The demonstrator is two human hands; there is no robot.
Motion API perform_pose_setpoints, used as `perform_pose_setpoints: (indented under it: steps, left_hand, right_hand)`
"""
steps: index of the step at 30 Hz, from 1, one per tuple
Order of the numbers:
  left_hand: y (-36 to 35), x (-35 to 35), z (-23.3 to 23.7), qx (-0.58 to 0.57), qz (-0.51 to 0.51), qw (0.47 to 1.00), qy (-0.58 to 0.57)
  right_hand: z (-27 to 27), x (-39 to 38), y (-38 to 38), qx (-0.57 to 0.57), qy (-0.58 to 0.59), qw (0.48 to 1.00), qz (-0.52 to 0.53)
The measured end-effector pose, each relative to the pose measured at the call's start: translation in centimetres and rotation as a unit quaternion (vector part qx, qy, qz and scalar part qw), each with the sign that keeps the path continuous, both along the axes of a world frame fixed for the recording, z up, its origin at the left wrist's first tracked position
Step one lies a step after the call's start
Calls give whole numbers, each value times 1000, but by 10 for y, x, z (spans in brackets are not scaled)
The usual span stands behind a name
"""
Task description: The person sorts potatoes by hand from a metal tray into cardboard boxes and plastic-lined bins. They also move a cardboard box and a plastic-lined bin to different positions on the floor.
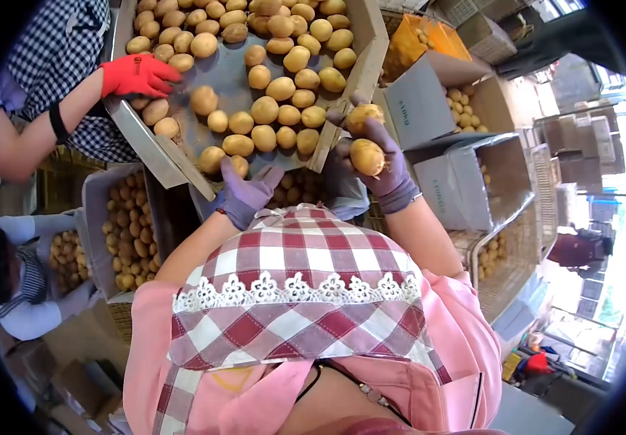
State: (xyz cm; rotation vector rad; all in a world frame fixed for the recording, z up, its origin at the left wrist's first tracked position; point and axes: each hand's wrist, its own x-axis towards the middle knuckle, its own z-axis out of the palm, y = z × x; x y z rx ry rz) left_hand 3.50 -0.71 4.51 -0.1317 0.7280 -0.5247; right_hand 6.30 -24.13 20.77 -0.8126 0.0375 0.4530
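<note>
Desk point(215, 69): one, grey metal surface, raised rims; landmark for all entries below.

Potatoes point(264, 109): many, yellow-brown, loose, densest at the far end of the desk and along its right half; bare metal shows toward its left half.

Left hand point(246, 194): purple glove, at the near edge of the desk. Fingers spread wide, thumb well apart, fingertips at a near-edge potato point(239, 167); whether they press on it, cannot tell.

Right hand point(387, 165): purple glove, just beside the desk's near right corner. Fingers curled, holding two items: a lower potato point(367, 157) in the palm and an upper potato point(365, 115) toward the fingertips.

Red-gloved hand point(139, 76): one, a co-worker's, reaching over the left rim of the desk, near several potatoes.

Lower pile point(297, 190): potatoes, partly hidden, below the near edge of the desk.

Grey crate point(94, 217): one, filled with potatoes, left of the desk's near end; a second co-worker point(30, 312) beyond it.

Cartons: two, flaps open, right of the desk. Far carton point(418, 105) and near carton point(452, 194) each contain potatoes.

Orange container point(440, 36): one, potatoes inside, right of the desk's far end.
</note>
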Motion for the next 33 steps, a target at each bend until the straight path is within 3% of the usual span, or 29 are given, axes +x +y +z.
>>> perform_pose_setpoints:
  steps: [3,4,5,7,8,9,11,13,14,15,17,19,20,23,24,25,27,28,31,33]
  left_hand:
    - [20,1,-5,26,-48,998,17]
    - [18,1,-14,116,-53,992,11]
    - [10,-5,24,237,-64,969,-10]
    - [8,-8,19,297,-109,948,22]
    - [7,-9,6,322,-116,939,35]
    - [9,-11,0,321,-115,940,20]
    - [12,-19,-9,320,-116,940,-6]
    - [10,-25,3,302,-107,947,-17]
    - [10,-29,1,304,-112,945,-52]
    - [9,-32,0,304,-116,942,-86]
    - [10,-43,10,242,-55,963,-102]
    - [9,-51,23,212,-7,968,-131]
    - [5,-51,21,199,17,967,-161]
    - [0,-48,25,144,21,985,-97]
    - [-2,-49,29,187,5,972,-140]
    - [-3,-48,31,182,8,978,-100]
    - [-7,-43,36,172,7,985,-23]
    - [-5,-50,16,171,21,973,-152]
    - [-9,-41,33,215,55,968,-116]
    - [-6,-34,35,232,26,970,-65]
  right_hand:
    - [-2,2,38,-82,-5,996,18]
    - [1,10,51,-143,-17,989,36]
    - [4,19,68,-224,-51,972,42]
    - [-26,47,87,-348,-265,890,128]
    - [-24,53,102,-393,-229,867,205]
    - [-20,58,116,-488,-332,766,255]
    - [-48,69,145,-509,-437,645,365]
    - [-47,63,164,-584,-426,511,466]
    - [-48,65,161,-569,-442,520,458]
    - [-51,71,157,-523,-429,579,456]
    - [-51,82,148,-440,-292,703,476]
    - [-51,83,149,-371,-154,787,467]
    - [-49,81,157,-340,-131,801,475]
    - [-37,78,160,-224,-45,839,493]
    - [-37,80,159,-225,-29,838,496]
    - [-36,79,157,-227,-11,838,496]
    - [-41,74,155,-209,-33,858,469]
    - [-59,72,156,-183,-3,875,449]
    - [-69,62,158,-152,51,913,375]
    - [-83,59,162,-102,65,940,319]
